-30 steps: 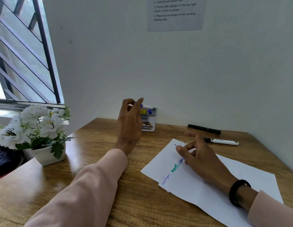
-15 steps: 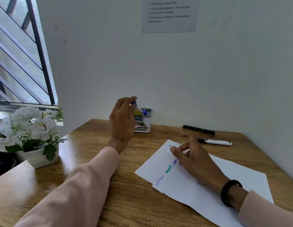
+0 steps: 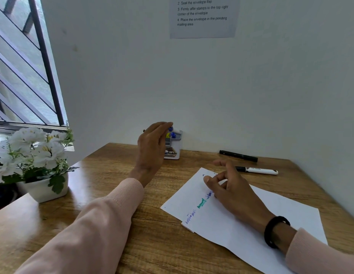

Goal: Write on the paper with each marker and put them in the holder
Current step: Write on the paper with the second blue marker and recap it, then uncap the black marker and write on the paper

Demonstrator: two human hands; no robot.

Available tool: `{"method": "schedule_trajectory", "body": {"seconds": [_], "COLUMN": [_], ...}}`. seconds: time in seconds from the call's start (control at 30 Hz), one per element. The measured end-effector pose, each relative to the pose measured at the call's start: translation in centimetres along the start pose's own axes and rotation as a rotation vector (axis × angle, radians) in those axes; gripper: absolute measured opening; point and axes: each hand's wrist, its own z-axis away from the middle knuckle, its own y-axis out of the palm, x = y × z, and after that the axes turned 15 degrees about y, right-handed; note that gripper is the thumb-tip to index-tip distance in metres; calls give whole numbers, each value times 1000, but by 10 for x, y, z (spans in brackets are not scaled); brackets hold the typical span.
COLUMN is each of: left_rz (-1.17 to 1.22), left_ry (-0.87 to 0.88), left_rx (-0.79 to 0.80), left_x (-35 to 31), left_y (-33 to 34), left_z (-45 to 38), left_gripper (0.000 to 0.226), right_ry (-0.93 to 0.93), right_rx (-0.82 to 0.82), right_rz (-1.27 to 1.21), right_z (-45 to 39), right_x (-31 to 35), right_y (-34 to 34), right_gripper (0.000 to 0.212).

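A small grey-and-white marker holder (image 3: pixel 173 153) stands at the back of the wooden desk against the wall. A blue marker (image 3: pixel 170 128) sits nearly upright in its top, beside another blue cap (image 3: pixel 173 135). My left hand (image 3: pixel 152 147) is raised in front of the holder, fingertips on the blue marker's upper end; the thumb is hidden. My right hand (image 3: pixel 231 188) rests on the white paper (image 3: pixel 271 214), fingers loosely apart and holding nothing. The paper bears blue and green scribbles. A black marker (image 3: pixel 238 156) and a white marker with a black cap (image 3: pixel 258 171) lie behind the paper.
A white pot of white flowers (image 3: pixel 45 186) stands at the desk's left edge beside a barred window (image 3: pixel 23 66). A printed notice (image 3: pixel 202 16) hangs on the wall. The wall closes off the desk at the back and the right.
My left hand has carried the blue marker right and down, from tilted above the holder to nearly upright in it. My right hand has stayed on the paper.
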Motion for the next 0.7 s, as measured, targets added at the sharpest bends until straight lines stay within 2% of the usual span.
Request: {"method": "schedule_trajectory", "body": {"seconds": [0.23, 0.4, 0.53, 0.63, 0.7], "left_rz": [-64, -211, -192, -177, -127], "left_ry": [24, -37, -56, -52, -43], "left_rx": [-23, 19, 146, 160, 170], "left_x": [10, 5, 5, -6, -20], "left_y": [4, 8, 7, 6, 7], "left_z": [-14, -13, -6, -6, -3], "left_gripper": [24, 18, 27, 29, 29], "right_ry": [-2, 13, 13, 11, 5], "right_rx": [9, 21, 21, 30, 42], "right_rz": [-3, -3, -9, 9, -76], "right_z": [0, 1, 2, 2, -1], "right_x": [2, 3, 4, 3, 4], "right_y": [-1, -1, -2, -2, -6], "right_gripper": [51, 49, 43, 36, 25]}}
